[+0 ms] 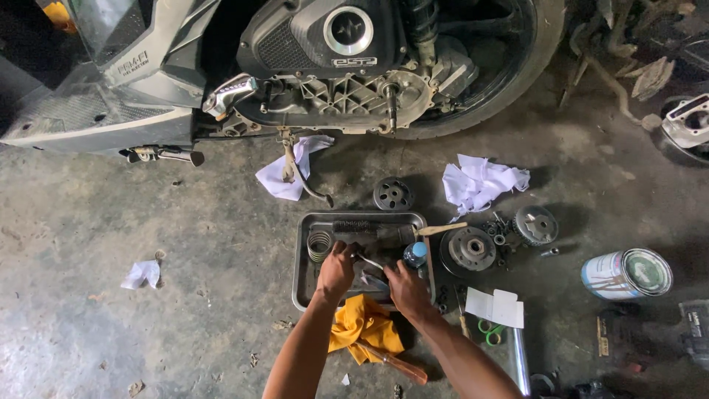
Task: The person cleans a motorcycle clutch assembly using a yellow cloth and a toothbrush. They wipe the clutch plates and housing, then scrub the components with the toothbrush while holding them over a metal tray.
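Item, scooter drivetrain service on a concrete floor, listed left to right. Far left of our fingers: a crumpled paper scrap (141,274), loose on the floor. Above the fingers, well apart: the scooter's open transmission case (336,92), with a white rag (284,171) under the kick lever. Directly beneath the fingers: a steel tray (305,255), holding a coil spring (319,244) just left of our left hand (337,270). That hand is curled closed around a thin metal tool (367,261); what its tip bears on is too small for us to tell. Our right hand (405,288) is closed too, pinning a small part against the tray floor just right of the tool; we cannot identify the part. A blue-capped bottle (416,254) stands touching the right knuckles; we judge a jerk of the wrist could tip it into the tray. Below the wrists: a yellow cloth (362,323). Right of the fingers: a clutch assembly (471,249), a toothed pulley (537,224) and small loose pieces between them, which we judge easy to scatter or lose. Farther right: a paint tin (626,273) lying on its side, liable to roll. If the tool slips under pressure, we risk a jab to the right fingers.
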